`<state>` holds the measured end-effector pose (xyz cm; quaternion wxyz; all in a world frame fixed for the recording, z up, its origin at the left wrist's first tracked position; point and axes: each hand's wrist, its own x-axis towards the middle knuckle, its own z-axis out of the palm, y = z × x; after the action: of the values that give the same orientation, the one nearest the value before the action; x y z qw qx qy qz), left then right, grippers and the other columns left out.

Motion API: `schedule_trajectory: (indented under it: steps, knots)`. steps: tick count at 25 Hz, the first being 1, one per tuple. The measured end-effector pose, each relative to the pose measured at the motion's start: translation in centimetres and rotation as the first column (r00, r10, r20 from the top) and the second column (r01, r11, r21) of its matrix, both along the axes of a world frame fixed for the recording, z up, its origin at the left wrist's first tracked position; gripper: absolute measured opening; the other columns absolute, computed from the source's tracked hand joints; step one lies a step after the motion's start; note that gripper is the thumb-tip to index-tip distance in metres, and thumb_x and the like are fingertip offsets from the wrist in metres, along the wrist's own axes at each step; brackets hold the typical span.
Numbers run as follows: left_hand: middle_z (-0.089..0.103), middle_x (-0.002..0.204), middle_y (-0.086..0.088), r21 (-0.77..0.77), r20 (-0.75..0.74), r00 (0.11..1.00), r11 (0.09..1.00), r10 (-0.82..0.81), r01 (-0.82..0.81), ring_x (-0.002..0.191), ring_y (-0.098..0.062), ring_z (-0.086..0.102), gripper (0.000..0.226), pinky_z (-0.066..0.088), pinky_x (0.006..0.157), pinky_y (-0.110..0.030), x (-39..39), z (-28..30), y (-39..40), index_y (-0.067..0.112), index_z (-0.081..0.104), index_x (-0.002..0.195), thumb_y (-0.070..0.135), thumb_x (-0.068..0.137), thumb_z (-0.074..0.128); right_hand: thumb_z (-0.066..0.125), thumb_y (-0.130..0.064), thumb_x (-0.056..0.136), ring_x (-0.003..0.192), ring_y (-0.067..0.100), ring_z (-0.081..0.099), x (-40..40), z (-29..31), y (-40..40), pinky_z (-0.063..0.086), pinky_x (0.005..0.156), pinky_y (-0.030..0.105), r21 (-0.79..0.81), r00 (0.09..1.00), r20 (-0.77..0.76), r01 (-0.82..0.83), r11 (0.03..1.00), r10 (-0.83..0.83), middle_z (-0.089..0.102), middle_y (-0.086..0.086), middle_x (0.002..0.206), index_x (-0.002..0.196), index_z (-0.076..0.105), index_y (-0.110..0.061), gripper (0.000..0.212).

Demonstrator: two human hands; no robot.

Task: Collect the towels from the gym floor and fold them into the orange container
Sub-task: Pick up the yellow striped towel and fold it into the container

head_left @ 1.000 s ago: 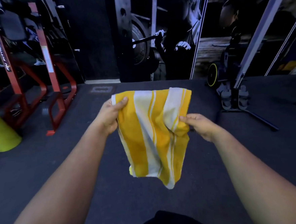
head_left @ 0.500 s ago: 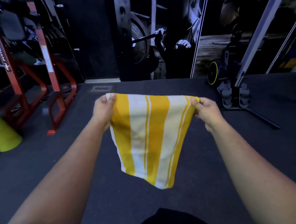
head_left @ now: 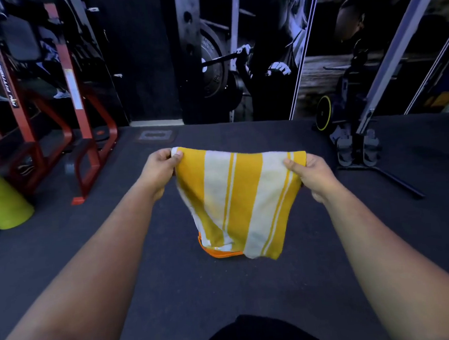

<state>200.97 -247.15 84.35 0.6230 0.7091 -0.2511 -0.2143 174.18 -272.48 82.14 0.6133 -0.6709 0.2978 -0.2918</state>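
Towel (head_left: 242, 197) hangs in the air between our two hands, above the floor (head_left: 117, 243). It has yellow and white stripes, and its top edge is stretched almost flat from one hand to the other. Our left hand (head_left: 159, 171) pinches the upper left corner: the thumb lies on the near side of the cloth and the other fingers (head_left: 164, 154) are curled behind it. Our right hand (head_left: 314, 175) grips the upper right corner in the same way, with the thumb in front and the cloth folded over the top of the hand. The lower part of the towel hangs free and narrows toward the bottom.

Just under the lower edge we see a small orange piece (head_left: 220, 252), mostly hidden by the towel; we cannot tell if this is the container.

On the left stands a red frame (head_left: 82, 121), and a green roll (head_left: 1, 201) lies near it. On the right a grey stand (head_left: 360, 149) rests on the floor, well apart from the towel.
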Motion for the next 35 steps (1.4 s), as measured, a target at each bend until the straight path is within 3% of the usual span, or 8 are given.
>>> schedule_trajectory:
  steps: [5,10,14,19,21,27,33,35]
  knots:
    - [0.069,0.083,-0.003,0.147,0.128,0.987,0.982,0.102,-0.120,0.079,-0.020,0.064,0.023,0.056,0.072,-0.037,-0.2,-0.4,-0.7,0.014,0.067,0.085,0.029,0.101,0.062,0.077,-0.021,0.089,0.089,0.025,0.075,0.2,0.4,-1.0,0.061,0.078,0.041,0.093,0.998,-0.064,-0.021,0.995,0.027,0.078,0.012,0.099,0.108,0.072,-0.004,0.026]
    - [0.077,0.096,-0.012,-0.031,-0.337,0.941,0.998,0.037,-0.050,0.090,-0.027,0.075,0.028,0.062,0.074,-0.040,0.5,-0.3,-0.2,0.007,0.071,0.103,0.032,0.091,0.076,0.076,-0.008,0.088,0.085,0.021,0.075,0.0,1.3,-1.3,0.058,0.068,0.031,0.022,0.996,-0.094,0.008,1.000,-0.006,0.078,0.007,0.091,0.098,0.070,-0.010,0.012]
    - [0.076,0.091,-0.014,0.189,-0.458,0.884,0.982,0.089,-0.001,0.075,-0.023,0.073,0.035,0.060,0.057,-0.036,-0.1,-1.2,-0.3,0.003,0.072,0.107,0.033,0.090,0.076,0.071,-0.031,0.093,0.079,0.019,0.068,0.6,-0.1,-0.6,0.057,0.082,0.038,0.275,0.993,-0.108,0.082,0.958,-0.054,0.073,0.006,0.088,0.101,0.068,-0.014,0.018]
    - [0.076,0.099,-0.013,-0.149,-0.466,0.883,0.980,0.047,-0.131,0.092,-0.029,0.074,0.030,0.061,0.072,-0.042,0.1,-1.4,-0.3,0.007,0.067,0.110,0.034,0.097,0.068,0.064,-0.029,0.099,0.076,0.017,0.070,0.4,0.7,-0.3,0.057,0.073,0.035,0.215,0.994,0.075,0.056,0.975,-0.073,0.076,0.005,0.091,0.104,0.070,-0.015,0.016]
    - [0.076,0.100,-0.014,-0.031,-0.413,0.908,0.995,0.070,-0.091,0.089,-0.027,0.074,0.037,0.061,0.074,-0.043,0.3,-1.3,-0.3,0.004,0.066,0.118,0.034,0.097,0.068,0.063,-0.036,0.099,0.079,0.019,0.073,0.2,1.0,-0.4,0.059,0.076,0.036,0.225,1.000,0.001,0.010,0.974,-0.011,0.077,0.005,0.092,0.107,0.071,-0.014,0.025]
    - [0.074,0.101,-0.007,0.243,0.255,0.917,0.898,0.305,-0.367,0.094,-0.024,0.069,0.037,0.059,0.078,-0.039,2.7,0.0,-0.5,0.012,0.075,0.102,0.043,0.083,0.082,0.068,-0.013,0.096,0.079,0.019,0.070,1.5,0.8,-0.6,0.058,0.085,0.046,0.070,0.985,-0.036,0.173,0.982,-0.171,0.075,0.007,0.087,0.095,0.069,-0.010,0.004]
    - [0.073,0.093,0.002,0.198,0.309,0.897,0.902,0.315,-0.384,0.090,-0.018,0.069,0.031,0.056,0.076,-0.033,2.1,0.0,0.0,0.016,0.075,0.096,0.039,0.078,0.087,0.074,-0.009,0.091,0.084,0.016,0.071,1.3,0.5,-0.5,0.060,0.079,0.035,-0.045,0.972,-0.009,0.236,0.971,-0.236,0.075,0.003,0.090,0.093,0.071,-0.016,0.008]
    - [0.073,0.092,0.001,0.097,0.119,0.964,0.964,0.236,-0.248,0.094,-0.021,0.070,0.017,0.057,0.085,-0.038,1.7,-0.1,0.0,0.016,0.073,0.095,0.031,0.089,0.079,0.073,-0.008,0.091,0.082,0.016,0.071,1.1,0.4,-0.3,0.061,0.074,0.035,0.019,0.969,0.045,0.243,0.970,-0.244,0.074,0.004,0.089,0.094,0.070,-0.014,0.008]
